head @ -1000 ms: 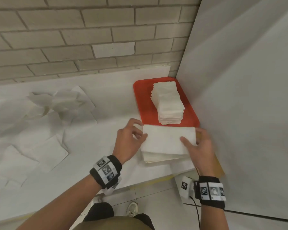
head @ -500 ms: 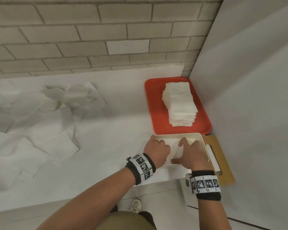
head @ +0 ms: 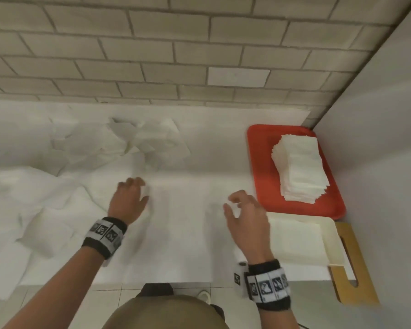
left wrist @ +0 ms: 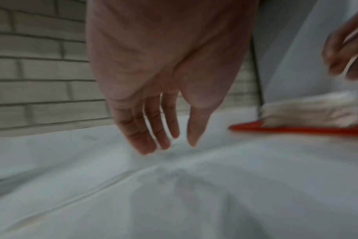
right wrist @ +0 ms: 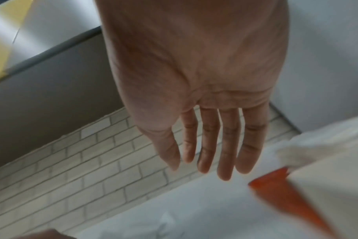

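A folded white napkin [head: 294, 241] lies in a cream tray [head: 337, 245] at the table's near right. Behind it a tall stack of folded napkins [head: 299, 167] stands on a red tray [head: 261, 162]. Both hands hover over the white table, left of the trays, and hold nothing. My left hand [head: 131, 198] has relaxed fingers [left wrist: 147, 129] pointing down at the table. My right hand [head: 244, 210] is just left of the cream tray, its fingers [right wrist: 225, 145] straight and spread. The red tray [left wrist: 296, 129] and the stack [left wrist: 313, 113] show at the right of the left wrist view.
Several loose, crumpled napkins [head: 138, 143] lie scattered over the left and back of the table. A wooden board with a handle slot [head: 351, 264] sits under the cream tray. A brick wall [head: 152, 55] stands behind, a white panel [head: 377, 138] on the right.
Both hands let go of the napkin in the cream tray, lifted off and moved left over the table. The head view has swung left.
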The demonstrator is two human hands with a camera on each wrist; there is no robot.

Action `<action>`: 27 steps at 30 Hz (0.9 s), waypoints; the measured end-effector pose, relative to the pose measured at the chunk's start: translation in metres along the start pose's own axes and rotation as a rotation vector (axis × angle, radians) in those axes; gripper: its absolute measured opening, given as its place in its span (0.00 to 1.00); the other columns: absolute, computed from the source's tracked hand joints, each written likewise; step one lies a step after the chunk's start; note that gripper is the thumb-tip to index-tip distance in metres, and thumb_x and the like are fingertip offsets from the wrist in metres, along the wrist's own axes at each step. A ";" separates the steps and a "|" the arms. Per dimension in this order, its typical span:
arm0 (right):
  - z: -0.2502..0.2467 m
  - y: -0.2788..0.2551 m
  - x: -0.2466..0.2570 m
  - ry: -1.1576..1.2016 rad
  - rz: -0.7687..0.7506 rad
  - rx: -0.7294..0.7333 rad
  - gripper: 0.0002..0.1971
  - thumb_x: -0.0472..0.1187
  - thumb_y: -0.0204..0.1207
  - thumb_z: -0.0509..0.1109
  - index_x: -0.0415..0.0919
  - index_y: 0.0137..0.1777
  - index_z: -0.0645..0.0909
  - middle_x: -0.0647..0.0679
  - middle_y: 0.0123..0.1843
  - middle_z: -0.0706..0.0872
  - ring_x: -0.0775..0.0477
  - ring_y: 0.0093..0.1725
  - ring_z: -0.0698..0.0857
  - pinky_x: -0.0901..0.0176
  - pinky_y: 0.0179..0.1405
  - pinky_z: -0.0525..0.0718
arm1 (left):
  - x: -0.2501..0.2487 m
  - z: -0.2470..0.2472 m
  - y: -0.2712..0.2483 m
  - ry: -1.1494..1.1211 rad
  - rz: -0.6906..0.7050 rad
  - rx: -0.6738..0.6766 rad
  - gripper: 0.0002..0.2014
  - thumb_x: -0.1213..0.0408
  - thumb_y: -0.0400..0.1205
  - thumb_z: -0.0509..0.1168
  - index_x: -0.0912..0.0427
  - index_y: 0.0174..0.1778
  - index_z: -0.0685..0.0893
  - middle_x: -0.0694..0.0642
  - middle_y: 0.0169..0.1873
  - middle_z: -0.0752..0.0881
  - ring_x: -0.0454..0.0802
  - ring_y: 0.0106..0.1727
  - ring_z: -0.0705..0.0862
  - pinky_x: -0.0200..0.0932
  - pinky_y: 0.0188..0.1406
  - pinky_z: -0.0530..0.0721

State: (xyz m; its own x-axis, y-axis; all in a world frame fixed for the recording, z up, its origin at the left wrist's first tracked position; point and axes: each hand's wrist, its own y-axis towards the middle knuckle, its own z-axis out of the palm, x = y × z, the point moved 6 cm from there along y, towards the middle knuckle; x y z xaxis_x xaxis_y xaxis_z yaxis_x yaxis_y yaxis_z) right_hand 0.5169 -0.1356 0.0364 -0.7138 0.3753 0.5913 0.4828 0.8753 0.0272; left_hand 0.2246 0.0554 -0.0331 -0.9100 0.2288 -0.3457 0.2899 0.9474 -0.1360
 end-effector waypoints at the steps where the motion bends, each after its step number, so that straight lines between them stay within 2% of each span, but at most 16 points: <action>1: 0.023 0.009 0.013 0.015 -0.018 0.052 0.08 0.49 0.85 0.75 0.57 0.60 0.80 0.58 0.57 0.89 0.51 0.53 0.89 0.47 0.48 0.90 | 0.034 0.002 0.002 0.097 -0.078 0.066 0.29 0.54 0.83 0.78 0.61 0.77 0.79 0.65 0.72 0.82 0.71 0.70 0.80 0.66 0.65 0.84; 3: 0.067 0.027 0.039 0.047 -0.031 0.157 0.06 0.51 0.86 0.74 0.58 0.58 0.80 0.62 0.55 0.89 0.54 0.52 0.89 0.49 0.50 0.90 | 0.081 0.005 0.003 0.175 -0.158 0.160 0.43 0.40 0.79 0.78 0.58 0.85 0.71 0.61 0.80 0.74 0.69 0.77 0.74 0.69 0.70 0.81; 5: 0.109 0.042 0.064 0.103 -0.025 0.261 0.05 0.54 0.86 0.73 0.58 0.56 0.81 0.64 0.53 0.89 0.56 0.52 0.89 0.50 0.51 0.90 | 0.102 0.006 0.005 0.139 -0.157 0.179 0.46 0.33 0.76 0.78 0.53 0.84 0.71 0.56 0.76 0.77 0.62 0.76 0.74 0.67 0.68 0.78; 8: 0.166 0.050 0.096 0.161 0.045 0.415 0.13 0.63 0.85 0.72 0.56 0.59 0.84 0.61 0.55 0.92 0.53 0.55 0.91 0.48 0.58 0.90 | 0.109 0.007 0.015 0.048 -0.110 0.241 0.34 0.36 0.75 0.80 0.44 0.70 0.74 0.46 0.54 0.85 0.53 0.62 0.81 0.59 0.62 0.75; 10: 0.204 0.044 0.114 0.037 0.046 0.498 0.27 0.72 0.82 0.69 0.51 0.66 0.84 0.54 0.61 0.91 0.46 0.62 0.90 0.46 0.61 0.88 | 0.109 0.006 0.020 -0.044 -0.081 0.270 0.22 0.42 0.79 0.80 0.43 0.60 0.78 0.43 0.46 0.84 0.52 0.55 0.84 0.57 0.61 0.79; 12: 0.232 0.033 0.130 -0.146 0.005 0.502 0.39 0.79 0.77 0.67 0.45 0.69 0.81 0.48 0.65 0.88 0.41 0.66 0.86 0.44 0.59 0.86 | 0.106 -0.004 0.026 -0.076 -0.003 0.156 0.12 0.47 0.82 0.78 0.46 0.52 0.83 0.45 0.43 0.82 0.54 0.51 0.85 0.55 0.54 0.85; 13: 0.243 0.027 0.137 -0.224 -0.020 0.488 0.41 0.79 0.76 0.67 0.42 0.70 0.79 0.46 0.67 0.86 0.39 0.67 0.84 0.43 0.60 0.85 | 0.107 -0.013 0.030 -0.075 0.038 0.044 0.10 0.51 0.82 0.79 0.49 0.50 0.86 0.47 0.44 0.82 0.55 0.50 0.84 0.55 0.51 0.86; 14: 0.252 0.021 0.143 -0.280 -0.038 0.477 0.42 0.78 0.77 0.68 0.40 0.72 0.78 0.44 0.69 0.83 0.38 0.69 0.82 0.43 0.62 0.84 | 0.108 -0.023 0.034 -0.081 0.078 -0.066 0.11 0.55 0.81 0.80 0.53 0.53 0.87 0.51 0.47 0.83 0.58 0.51 0.84 0.56 0.51 0.87; 16: 0.265 0.017 0.151 -0.318 -0.042 0.488 0.38 0.71 0.82 0.69 0.38 0.75 0.78 0.41 0.74 0.79 0.36 0.75 0.77 0.42 0.69 0.81 | 0.113 -0.039 0.048 -0.083 0.118 -0.182 0.26 0.59 0.75 0.85 0.59 0.67 0.85 0.62 0.61 0.84 0.68 0.60 0.84 0.63 0.56 0.87; 17: 0.270 0.018 0.152 -0.302 -0.024 0.509 0.35 0.68 0.83 0.69 0.38 0.76 0.80 0.41 0.76 0.78 0.36 0.77 0.75 0.42 0.72 0.80 | 0.117 -0.043 0.060 -0.070 0.122 -0.163 0.36 0.58 0.72 0.87 0.61 0.75 0.81 0.65 0.69 0.83 0.71 0.67 0.82 0.68 0.62 0.85; 19: 0.273 0.023 0.150 -0.221 0.018 0.556 0.29 0.61 0.85 0.70 0.40 0.75 0.81 0.42 0.77 0.77 0.37 0.78 0.74 0.44 0.74 0.80 | 0.126 -0.045 0.084 -0.054 0.084 -0.018 0.49 0.51 0.70 0.88 0.56 0.85 0.72 0.63 0.75 0.82 0.69 0.76 0.79 0.69 0.77 0.77; 20: 0.271 0.026 0.148 -0.150 0.045 0.571 0.25 0.58 0.85 0.72 0.41 0.74 0.82 0.43 0.74 0.79 0.39 0.76 0.76 0.47 0.72 0.80 | 0.128 -0.043 0.093 -0.054 0.070 0.078 0.50 0.49 0.71 0.87 0.53 0.86 0.70 0.60 0.73 0.84 0.65 0.75 0.80 0.66 0.80 0.73; 22: 0.257 0.035 0.144 0.080 0.125 0.548 0.15 0.51 0.84 0.75 0.45 0.64 0.83 0.47 0.63 0.85 0.43 0.64 0.84 0.56 0.59 0.82 | 0.127 -0.039 0.104 -0.098 0.079 0.201 0.39 0.48 0.74 0.85 0.52 0.79 0.79 0.55 0.65 0.89 0.60 0.70 0.85 0.57 0.76 0.77; 23: 0.247 0.038 0.141 0.232 0.181 0.511 0.09 0.48 0.83 0.77 0.47 0.57 0.82 0.49 0.56 0.87 0.45 0.56 0.86 0.61 0.50 0.82 | 0.125 -0.042 0.109 -0.153 0.095 0.189 0.31 0.49 0.76 0.84 0.54 0.73 0.84 0.54 0.62 0.91 0.59 0.67 0.87 0.55 0.72 0.81; 25: 0.221 0.044 0.130 0.472 0.288 0.395 0.09 0.43 0.82 0.78 0.49 0.48 0.79 0.53 0.43 0.87 0.50 0.42 0.85 0.67 0.34 0.79 | 0.119 -0.058 0.109 -0.328 0.116 0.076 0.17 0.52 0.81 0.81 0.57 0.60 0.90 0.54 0.54 0.93 0.58 0.58 0.90 0.53 0.62 0.86; 27: 0.192 0.048 0.117 0.556 0.328 0.251 0.10 0.43 0.82 0.78 0.52 0.46 0.78 0.45 0.39 0.87 0.51 0.35 0.81 0.64 0.32 0.77 | 0.117 -0.077 0.103 -0.448 0.107 -0.066 0.12 0.54 0.84 0.78 0.58 0.55 0.87 0.53 0.47 0.92 0.56 0.50 0.90 0.49 0.51 0.83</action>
State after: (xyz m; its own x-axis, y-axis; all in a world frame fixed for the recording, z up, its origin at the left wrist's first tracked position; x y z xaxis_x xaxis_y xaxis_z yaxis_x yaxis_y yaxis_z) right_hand 0.3593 0.0092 -0.0476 -0.1527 0.4790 0.8644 0.4495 0.8127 -0.3709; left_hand 0.1254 0.1967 -0.0159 -0.6540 0.2206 -0.7236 0.3422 0.9393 -0.0230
